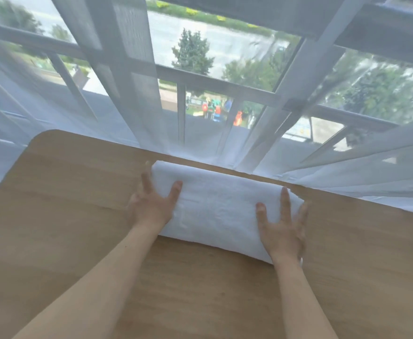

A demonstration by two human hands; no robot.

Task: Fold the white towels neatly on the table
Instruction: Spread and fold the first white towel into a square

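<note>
The left hand (151,204) lies at the left end of the folded white towel (222,211). Its grip is wide: the fingers are straight and spread, and they hold nothing. The thumb rests on top of the towel, while the other fingers (146,182) lie along the towel's left edge, where the cloth meets the desk (66,204). The bare left forearm comes from the lower left corner over the wooden surface.

Between the two hands the towel lies flat on the desk as a thick folded rectangle. Its long side runs from one hand to the other, a little slanted, with the right end nearer to the person. Its far edge is close to the far edge of the desk.

The right hand (282,231) lies on the right end of the towel. Its grip is also wide: the palm presses down on the cloth and the fingers are straight and fanned out. The outer fingers reach the right edge of the towel. This hand looks a little blurred. The right forearm comes from the bottom edge.

Beyond both hands a thin white curtain (347,172) hangs behind the desk and touches its far edge. Behind the curtain there is a window (215,94) with grey frames, and through it trees and some colourful playground equipment are visible outside.
</note>
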